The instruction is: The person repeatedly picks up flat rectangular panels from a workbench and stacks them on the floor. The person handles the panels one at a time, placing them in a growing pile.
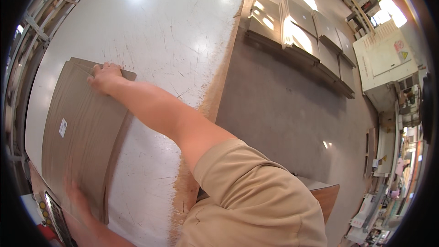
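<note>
The right hand [105, 77] is laid flat, fingers spread, on the far corner of a stack of brown panels [82, 128]. The left hand [77, 199], blurred, is pressed open against the stack's near edge. The stack is rested on a scratched white table [169, 32], beside grey floor [283, 110] where further grey panels [297, 32] are piled.

panel stack [87, 128]: brown woodgrain | table [173, 32]: white, scratched | sleeve [247, 187]: tan

Head view, steeply down onto white table [183, 27]
</note>
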Demonstrator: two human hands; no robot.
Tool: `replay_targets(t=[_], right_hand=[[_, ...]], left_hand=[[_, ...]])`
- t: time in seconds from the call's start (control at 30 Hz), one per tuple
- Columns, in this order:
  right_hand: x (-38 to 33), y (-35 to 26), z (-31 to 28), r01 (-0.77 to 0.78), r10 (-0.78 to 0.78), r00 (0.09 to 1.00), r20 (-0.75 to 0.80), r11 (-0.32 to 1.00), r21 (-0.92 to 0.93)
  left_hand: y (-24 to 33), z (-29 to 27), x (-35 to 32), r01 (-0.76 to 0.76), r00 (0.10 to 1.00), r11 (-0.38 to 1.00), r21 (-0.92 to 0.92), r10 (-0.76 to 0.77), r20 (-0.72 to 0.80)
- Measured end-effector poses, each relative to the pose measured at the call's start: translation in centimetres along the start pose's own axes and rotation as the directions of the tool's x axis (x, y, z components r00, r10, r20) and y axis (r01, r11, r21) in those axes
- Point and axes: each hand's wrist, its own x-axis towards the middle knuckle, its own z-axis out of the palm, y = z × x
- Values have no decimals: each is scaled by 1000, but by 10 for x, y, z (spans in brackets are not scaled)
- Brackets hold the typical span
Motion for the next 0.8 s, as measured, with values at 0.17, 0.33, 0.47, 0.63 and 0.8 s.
replay_targets(t=[0.17,0.33,0.47,0.63,0.8], right_hand=[[-11,1,-17,50,-49,998,29,998,-34],[6,27,-32,-51,46,998,-39,989,-141],[34,11,-26,143,-159,986,-43,956,-258],[39,-15,-15,75,-44,994,103,947,-314],[38,-16,-7,35,-24,999,40,951,-306]], left_hand=[[-84,-45,-23,353,917,920,-171,-376,-134],[-114,-58,-53,481,853,864,-149,-501,-146],[-105,-55,-85,92,952,960,-263,-162,-258],[-80,-50,-115,180,903,611,-771,-414,-117],[-69,-45,-119,206,867,533,-821,-489,-99]])
